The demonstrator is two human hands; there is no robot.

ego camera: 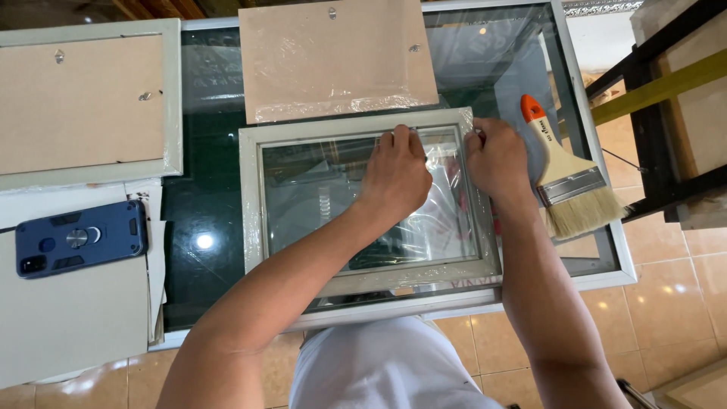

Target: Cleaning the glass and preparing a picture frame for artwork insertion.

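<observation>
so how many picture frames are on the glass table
2. One pale frame lies in the middle under both hands, left hand and right hand at its top edge. Another frame lies face down at the far left.

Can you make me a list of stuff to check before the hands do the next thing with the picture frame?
1. Picture frame lies flat on the glass table: ok.
2. Left hand on the clear plastic film near the frame's top edge: ok.
3. Right hand at the top right corner: ok.
4. Film actually pinched: cannot tell.
5. Paintbrush lies beside the frame, apart from it: ok.
6. Backing board out of the frame: ok.
</observation>
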